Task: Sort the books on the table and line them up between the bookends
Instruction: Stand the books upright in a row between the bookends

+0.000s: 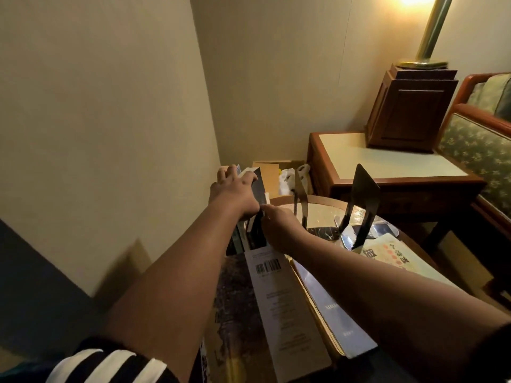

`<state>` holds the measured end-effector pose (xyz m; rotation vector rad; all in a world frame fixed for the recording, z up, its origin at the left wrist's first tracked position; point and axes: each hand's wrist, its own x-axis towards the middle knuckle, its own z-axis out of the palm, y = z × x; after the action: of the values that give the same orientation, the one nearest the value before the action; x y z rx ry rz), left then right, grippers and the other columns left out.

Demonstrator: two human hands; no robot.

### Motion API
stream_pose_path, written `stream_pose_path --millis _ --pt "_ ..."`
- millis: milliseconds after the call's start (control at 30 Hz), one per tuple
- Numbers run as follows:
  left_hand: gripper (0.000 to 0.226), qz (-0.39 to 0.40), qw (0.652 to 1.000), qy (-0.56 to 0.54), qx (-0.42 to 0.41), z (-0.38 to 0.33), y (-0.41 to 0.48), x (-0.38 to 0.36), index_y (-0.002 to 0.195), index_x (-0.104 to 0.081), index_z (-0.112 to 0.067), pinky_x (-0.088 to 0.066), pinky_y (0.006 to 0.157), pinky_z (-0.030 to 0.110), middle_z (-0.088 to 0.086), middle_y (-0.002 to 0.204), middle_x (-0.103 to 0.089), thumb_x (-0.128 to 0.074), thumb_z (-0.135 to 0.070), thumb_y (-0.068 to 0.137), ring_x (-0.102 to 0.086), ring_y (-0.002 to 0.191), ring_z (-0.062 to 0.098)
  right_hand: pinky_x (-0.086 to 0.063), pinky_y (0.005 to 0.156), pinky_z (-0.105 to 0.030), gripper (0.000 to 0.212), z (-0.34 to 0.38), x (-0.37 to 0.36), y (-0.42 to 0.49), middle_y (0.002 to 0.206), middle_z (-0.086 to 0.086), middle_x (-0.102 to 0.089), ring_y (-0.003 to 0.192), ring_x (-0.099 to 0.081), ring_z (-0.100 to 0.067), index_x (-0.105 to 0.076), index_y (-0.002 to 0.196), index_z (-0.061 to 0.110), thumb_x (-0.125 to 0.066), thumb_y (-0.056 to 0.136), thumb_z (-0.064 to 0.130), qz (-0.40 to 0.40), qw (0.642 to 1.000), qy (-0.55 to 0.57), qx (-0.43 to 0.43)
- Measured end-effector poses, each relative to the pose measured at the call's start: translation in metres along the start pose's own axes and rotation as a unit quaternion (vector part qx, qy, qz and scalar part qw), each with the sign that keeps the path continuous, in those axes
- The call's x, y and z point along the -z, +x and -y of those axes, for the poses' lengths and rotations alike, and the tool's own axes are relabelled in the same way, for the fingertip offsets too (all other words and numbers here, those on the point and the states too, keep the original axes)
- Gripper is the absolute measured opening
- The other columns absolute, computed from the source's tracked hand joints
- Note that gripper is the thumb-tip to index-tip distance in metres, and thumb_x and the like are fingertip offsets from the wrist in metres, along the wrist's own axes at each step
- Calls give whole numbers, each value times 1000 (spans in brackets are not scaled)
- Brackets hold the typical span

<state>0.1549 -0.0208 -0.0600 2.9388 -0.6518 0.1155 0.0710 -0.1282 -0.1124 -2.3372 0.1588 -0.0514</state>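
Left hand [235, 192] grips the tops of the upright books [260, 189] at the bench's [323, 211] left edge, probably to stop them toppling. Right hand [279, 225] touches their near side; whether it pinches is unclear. Both bookends [359, 200] stand unused toward the far edge, and flat books [279, 294] await sorting at the near edge.

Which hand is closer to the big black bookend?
Right. The right hand sits left of the big black bookend; the left hand grips the upright books farther left.
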Motion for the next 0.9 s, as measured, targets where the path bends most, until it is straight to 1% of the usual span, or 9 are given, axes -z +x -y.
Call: stream_pose_path --millis 67,133,200,300,400,633,733,833,900 --pt "65 1 1000 2 0 0 1 -1 136 -37 -35 -37 106 49 10 151 -23 -66 -38 78 -15 140 36 -39 58 -13 43 1 -5 -4 118 -6 -61 81 -54 -3 -40 147 26 -45 104 22 3 999 47 2" --pt "64 4 1000 0 1 1 2 -1 136 -37 -35 -37 106 49 10 152 -22 -65 -37 79 -15 140 36 -39 60 -15 57 0 -11 -4 131 -11 -58 91 -53 -9 -22 156 31 -47 104 28 -4 997 74 4" --pt "62 4 1000 0 1 2 2 -1 136 -37 -35 -36 106 49 11 152 -22 -64 -36 80 -14 141 36 -42 67 -22 61 0 -15 -1 136 -13 -56 102 -56 -16 -16 157 28 -47 104 34 -18 994 105 -12" --pt "62 2 1000 -5 3 2 0 0 136 -37 -34 -36 106 48 12 152 -22 -62 -30 79 -14 141 35 -50 76 -30 45 -1 -17 -1 128 -14 -60 100 -60 -18 -35 147 19 -43 105 34 -17 989 140 -46" --pt "63 2 1000 -5 0 3 -1 1 135 -38 -33 -38 105 48 12 151 -23 -61 -26 77 -15 140 35 -49 74 -27 34 -5 -16 0 121 -8 -62 92 -58 -11 -48 137 16 -44 105 29 -1 986 157 -55" --pt "64 14 1000 3 1 2 -1 3 134 -36 -34 -39 105 50 13 151 -23 -62 -27 76 -14 141 36 -47 68 -21 42 -13 -2 -8 136 -10 -58 107 -59 -19 -43 144 16 -47 104 26 25 983 169 -61" --pt "65 19 1000 10 3 1 -2 4 136 -35 -35 -38 107 50 13 153 -21 -61 -25 77 -11 143 37 -54 76 -25 39 -20 6 -20 136 -9 -58 120 -58 -24 -47 142 13 -48 104 23 -12 988 147 -44" --pt "65 20 1000 16 1 0 -2 3 136 -35 -35 -38 106 51 13 153 -21 -62 -26 77 -12 142 37 -55 64 -22 28 -32 20 -39 119 -6 -64 101 -64 -20 -56 129 13 -49 104 23 -51 991 125 -6" --pt "66 20 1000 20 -2 1 -1 3 135 -35 -35 -39 105 51 12 152 -22 -64 -28 77 -13 141 36 -56 65 -26 19 -48 33 -55 105 -3 -66 91 -65 -15 -61 116 13 -50 103 22 -84 992 74 50"
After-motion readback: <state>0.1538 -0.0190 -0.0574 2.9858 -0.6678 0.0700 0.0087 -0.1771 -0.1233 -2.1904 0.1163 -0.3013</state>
